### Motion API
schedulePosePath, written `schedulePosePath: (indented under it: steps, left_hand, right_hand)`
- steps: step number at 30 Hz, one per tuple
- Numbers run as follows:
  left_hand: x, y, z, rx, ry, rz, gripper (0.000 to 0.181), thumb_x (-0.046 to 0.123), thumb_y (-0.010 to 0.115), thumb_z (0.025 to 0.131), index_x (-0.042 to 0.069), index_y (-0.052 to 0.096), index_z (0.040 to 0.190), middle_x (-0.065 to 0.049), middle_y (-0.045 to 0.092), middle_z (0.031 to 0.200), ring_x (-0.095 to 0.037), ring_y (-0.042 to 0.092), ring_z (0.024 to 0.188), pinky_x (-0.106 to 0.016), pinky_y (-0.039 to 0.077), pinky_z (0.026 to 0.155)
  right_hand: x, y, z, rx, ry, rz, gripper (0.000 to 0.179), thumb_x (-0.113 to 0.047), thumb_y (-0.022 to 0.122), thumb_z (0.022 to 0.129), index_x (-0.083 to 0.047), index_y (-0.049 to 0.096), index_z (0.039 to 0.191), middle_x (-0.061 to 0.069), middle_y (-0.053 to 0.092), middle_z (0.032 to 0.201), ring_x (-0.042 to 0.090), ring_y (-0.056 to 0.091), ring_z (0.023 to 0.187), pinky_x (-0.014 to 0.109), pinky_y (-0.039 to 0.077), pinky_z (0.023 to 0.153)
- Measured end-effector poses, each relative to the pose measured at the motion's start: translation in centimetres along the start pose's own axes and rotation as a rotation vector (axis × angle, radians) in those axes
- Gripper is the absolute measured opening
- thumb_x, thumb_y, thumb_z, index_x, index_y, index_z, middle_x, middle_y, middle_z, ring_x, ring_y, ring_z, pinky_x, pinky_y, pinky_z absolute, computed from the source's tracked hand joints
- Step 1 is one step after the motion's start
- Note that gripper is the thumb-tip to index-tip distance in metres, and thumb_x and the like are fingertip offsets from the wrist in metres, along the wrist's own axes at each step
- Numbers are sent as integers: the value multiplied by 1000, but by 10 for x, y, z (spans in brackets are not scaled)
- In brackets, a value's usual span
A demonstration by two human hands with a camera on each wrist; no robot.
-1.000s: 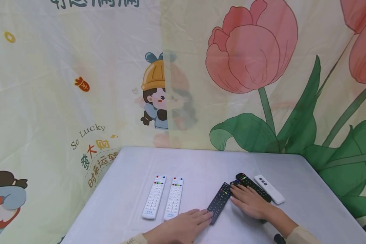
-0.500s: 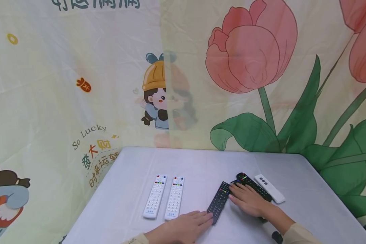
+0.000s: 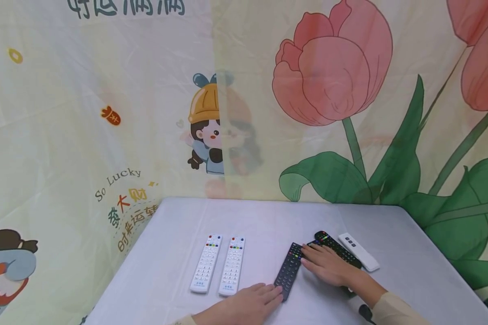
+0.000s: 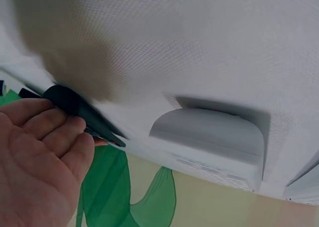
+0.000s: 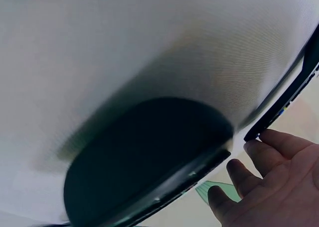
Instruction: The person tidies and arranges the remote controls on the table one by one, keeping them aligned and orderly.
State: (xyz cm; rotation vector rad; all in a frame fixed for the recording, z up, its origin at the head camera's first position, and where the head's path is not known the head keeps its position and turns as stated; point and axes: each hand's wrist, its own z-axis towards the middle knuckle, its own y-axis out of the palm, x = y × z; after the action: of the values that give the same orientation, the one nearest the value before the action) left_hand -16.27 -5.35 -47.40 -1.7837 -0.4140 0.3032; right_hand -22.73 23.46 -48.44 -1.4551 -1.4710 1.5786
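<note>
A black remote control [image 3: 288, 273] lies slanted on the white-covered table, between both hands. My left hand [image 3: 254, 301] lies palm down, its extended fingertips at the remote's lower end; the left wrist view shows that hand [image 4: 45, 162] with fingers against the dark remote [image 4: 75, 103]. Near the top of the same remote, my right hand [image 3: 329, 267] touches its right side with extended fingertips. Mostly hidden beneath the right hand lies another black remote [image 3: 348, 292]. Large in the right wrist view, a dark remote [image 5: 149, 157] sits beside the right hand's fingers [image 5: 261, 157].
Two white remotes [image 3: 206, 264] [image 3: 232, 266] stand side by side at the left. Behind the right hand lie another black remote [image 3: 339, 250] and a plain white remote [image 3: 358, 252]. A patterned cloth backdrop [image 3: 244, 135] hangs behind the table's far edge [image 3: 284, 201].
The right hand has shifted slightly left, and the black remote's top end has swung left with it, leaving the remote more upright. The left hand has barely moved.
</note>
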Motion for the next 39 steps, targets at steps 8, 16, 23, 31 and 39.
schedulePosePath:
  steps: [8,16,23,31,39]
  left_hand:
    - [2,4,-1,6,-17,51,81,70,26,98,15,29,156,0,29,162,-12,29,148,-28,33,118]
    - [4,7,-6,50,-25,135,79,68,25,99,10,39,151,-5,38,158,-15,37,145,-28,38,115]
    - [5,6,-8,82,-23,146,81,68,24,99,8,41,150,-7,39,156,-16,38,144,-28,37,115]
    - [6,5,-12,119,-21,147,80,67,27,99,5,44,147,-10,42,153,-18,40,143,-27,40,113]
    - [4,8,-14,99,-37,8,84,68,20,99,4,39,150,-11,37,157,-18,37,146,-25,38,114]
  right_hand:
    - [-5,2,11,-6,-17,-17,65,-56,27,105,-11,44,149,7,37,159,37,25,150,61,11,121]
    - [-12,4,19,-29,-40,0,67,-56,28,104,-11,43,150,8,39,158,36,27,149,60,12,121]
    - [-17,6,28,-35,-38,-12,64,-55,29,104,-13,43,151,6,39,158,36,26,149,61,13,121]
    - [-29,7,39,-47,-28,-27,66,-57,29,104,-13,44,150,5,40,158,34,26,150,59,14,122]
    - [-37,8,48,-49,-43,-64,66,-59,29,103,-15,43,150,2,40,158,33,27,150,58,16,122]
